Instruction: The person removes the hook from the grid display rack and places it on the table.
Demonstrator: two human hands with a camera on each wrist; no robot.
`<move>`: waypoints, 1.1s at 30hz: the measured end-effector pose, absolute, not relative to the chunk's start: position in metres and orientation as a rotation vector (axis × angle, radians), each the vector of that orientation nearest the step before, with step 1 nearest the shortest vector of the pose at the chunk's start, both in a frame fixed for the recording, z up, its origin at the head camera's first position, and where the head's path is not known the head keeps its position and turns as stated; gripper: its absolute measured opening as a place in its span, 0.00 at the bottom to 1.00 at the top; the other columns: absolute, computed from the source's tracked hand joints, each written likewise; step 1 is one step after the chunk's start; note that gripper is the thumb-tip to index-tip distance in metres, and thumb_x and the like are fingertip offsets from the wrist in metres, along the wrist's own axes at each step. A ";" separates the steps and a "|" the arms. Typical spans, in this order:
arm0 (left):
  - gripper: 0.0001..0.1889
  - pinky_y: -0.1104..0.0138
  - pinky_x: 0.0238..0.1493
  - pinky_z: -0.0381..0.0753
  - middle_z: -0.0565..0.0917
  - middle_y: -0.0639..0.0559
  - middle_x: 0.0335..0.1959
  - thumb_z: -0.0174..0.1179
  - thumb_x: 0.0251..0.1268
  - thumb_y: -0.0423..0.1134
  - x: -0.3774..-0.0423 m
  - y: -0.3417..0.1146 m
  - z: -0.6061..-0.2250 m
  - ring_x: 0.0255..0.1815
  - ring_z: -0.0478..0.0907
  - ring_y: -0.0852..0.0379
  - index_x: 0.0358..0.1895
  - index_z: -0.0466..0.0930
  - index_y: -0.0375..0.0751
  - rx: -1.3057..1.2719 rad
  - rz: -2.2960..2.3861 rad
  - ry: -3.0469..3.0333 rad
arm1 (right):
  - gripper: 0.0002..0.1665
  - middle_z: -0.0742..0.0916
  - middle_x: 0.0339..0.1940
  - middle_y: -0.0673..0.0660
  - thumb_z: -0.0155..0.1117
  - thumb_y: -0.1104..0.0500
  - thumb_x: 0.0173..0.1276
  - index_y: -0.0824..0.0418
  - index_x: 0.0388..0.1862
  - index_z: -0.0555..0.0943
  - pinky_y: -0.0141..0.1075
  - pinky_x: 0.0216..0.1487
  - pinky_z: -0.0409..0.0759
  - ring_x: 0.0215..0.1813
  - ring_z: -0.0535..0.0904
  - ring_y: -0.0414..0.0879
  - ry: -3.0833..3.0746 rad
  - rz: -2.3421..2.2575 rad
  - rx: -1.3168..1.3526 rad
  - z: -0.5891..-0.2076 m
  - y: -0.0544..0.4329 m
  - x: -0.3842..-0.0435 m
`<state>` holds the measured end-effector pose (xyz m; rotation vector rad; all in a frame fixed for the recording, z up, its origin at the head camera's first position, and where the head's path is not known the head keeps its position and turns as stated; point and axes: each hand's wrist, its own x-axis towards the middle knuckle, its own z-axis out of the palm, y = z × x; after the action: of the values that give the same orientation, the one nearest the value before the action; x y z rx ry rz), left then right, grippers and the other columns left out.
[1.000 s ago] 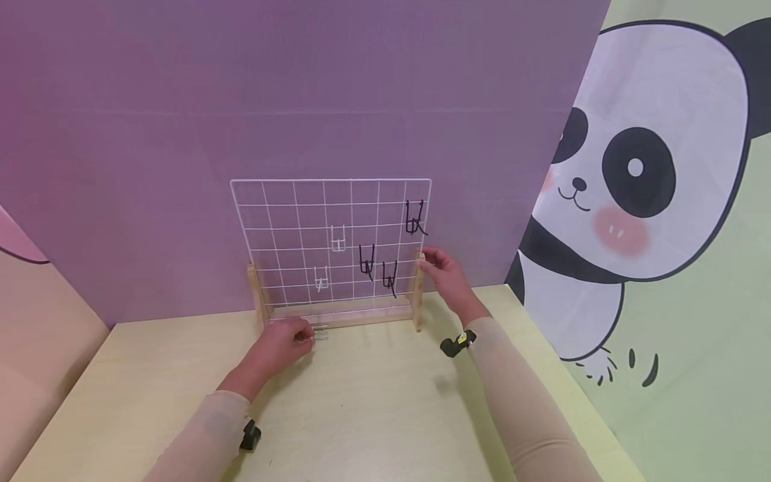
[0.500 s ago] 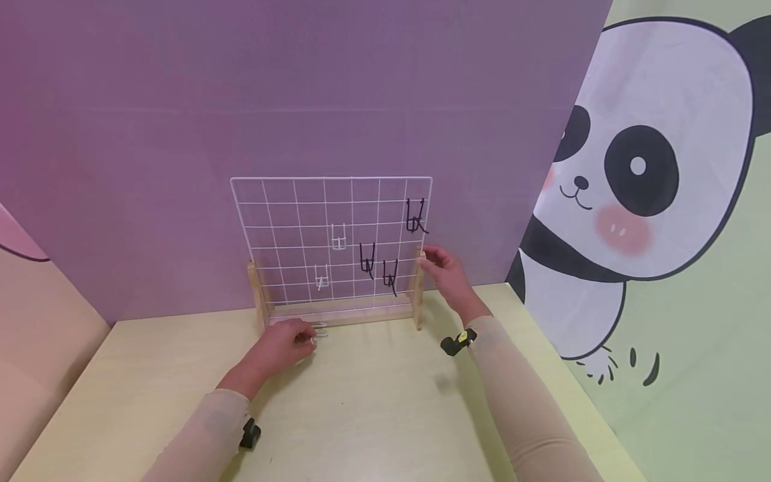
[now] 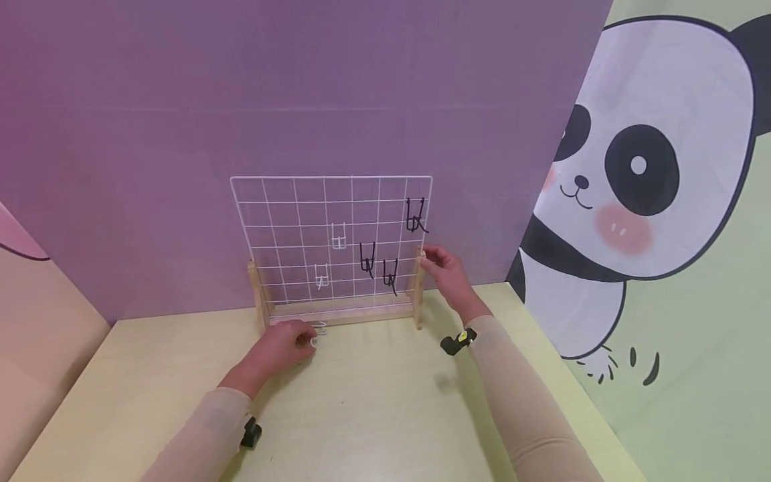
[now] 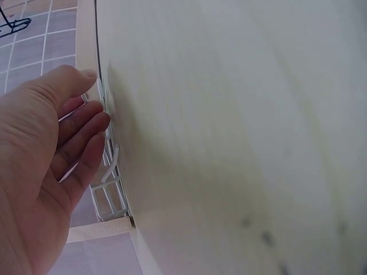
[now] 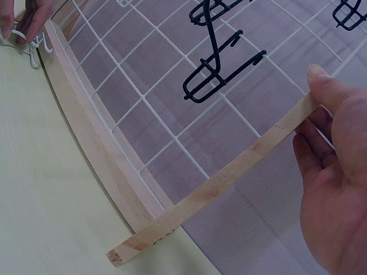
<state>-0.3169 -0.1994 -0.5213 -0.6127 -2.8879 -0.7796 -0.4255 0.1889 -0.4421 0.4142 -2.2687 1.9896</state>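
A white wire grid panel stands upright in a wooden stand. My right hand grips the stand's right post, thumb on its front edge and fingers behind. By the grid's lower left, my left hand holds a white wire hook low at the tabletop between thumb and curled fingers. The hook's prongs point right; its frame shows beyond the little finger in the left wrist view. Two white hooks, one a higher hook and one a lower hook, hang on the grid.
Black hooks hang at the grid's right: a top one, a middle one and a low one. The pale wooden table meets a purple partition behind. A panda painting covers the right wall.
The white hook at my left fingertips has turned slightly, and a curved white part now shows between them. My right hand stays on the post.
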 end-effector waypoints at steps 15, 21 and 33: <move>0.13 0.57 0.48 0.86 0.85 0.57 0.37 0.80 0.65 0.33 -0.315 -0.197 -0.519 0.40 0.79 0.56 0.50 0.90 0.40 -0.599 -0.763 -2.939 | 0.21 0.86 0.67 0.64 0.66 0.61 0.85 0.64 0.72 0.82 0.50 0.78 0.76 0.68 0.80 0.52 -2.239 2.003 0.429 -0.442 0.189 -0.424; 0.12 0.57 0.48 0.85 0.85 0.57 0.37 0.80 0.66 0.33 -0.313 -0.197 -0.518 0.40 0.79 0.57 0.50 0.89 0.41 -0.574 -0.757 -2.955 | 0.21 0.86 0.67 0.63 0.67 0.60 0.84 0.64 0.72 0.82 0.50 0.78 0.76 0.68 0.80 0.52 -2.239 2.000 0.431 -0.442 0.189 -0.425; 0.12 0.57 0.49 0.86 0.85 0.58 0.37 0.79 0.67 0.34 -0.313 -0.199 -0.517 0.40 0.80 0.58 0.50 0.89 0.41 -0.579 -0.796 -2.966 | 0.21 0.86 0.66 0.64 0.67 0.62 0.84 0.65 0.71 0.82 0.48 0.76 0.77 0.66 0.81 0.50 -2.233 1.998 0.431 -0.442 0.187 -0.426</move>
<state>-0.3130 -0.1995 -0.5172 -0.5789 -2.9664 -0.7955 -0.4257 0.1875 -0.4418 0.4309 -2.2329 1.9985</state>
